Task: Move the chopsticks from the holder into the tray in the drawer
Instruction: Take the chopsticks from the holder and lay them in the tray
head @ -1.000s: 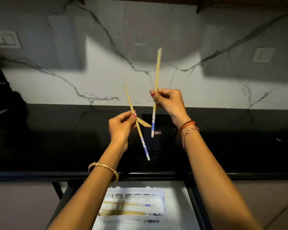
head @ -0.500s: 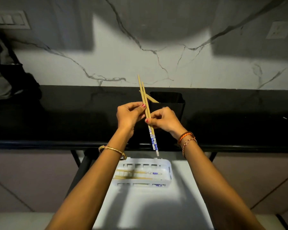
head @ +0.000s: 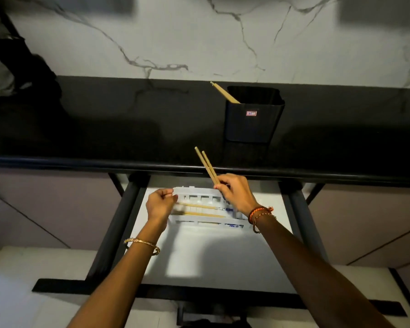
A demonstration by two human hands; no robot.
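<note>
Right hand [head: 237,196] pinches 2 slim wooden chopsticks [head: 206,165]; left hand [head: 160,204] loosely curled, empty.

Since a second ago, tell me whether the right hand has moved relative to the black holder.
Yes. The right hand, gripping two chopsticks, has come down from level with the holder to below the counter edge, over the white tray.

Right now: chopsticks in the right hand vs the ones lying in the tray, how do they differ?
The pair in the right hand is pinched, tilted steeply, tops over the counter edge; the tray chopsticks lie flat, loose, running left-right in the white tray. The held pair's lower ends are hidden by fingers; the tray pair's blue-patterned ends show. Both are light wooden sticks.
</note>
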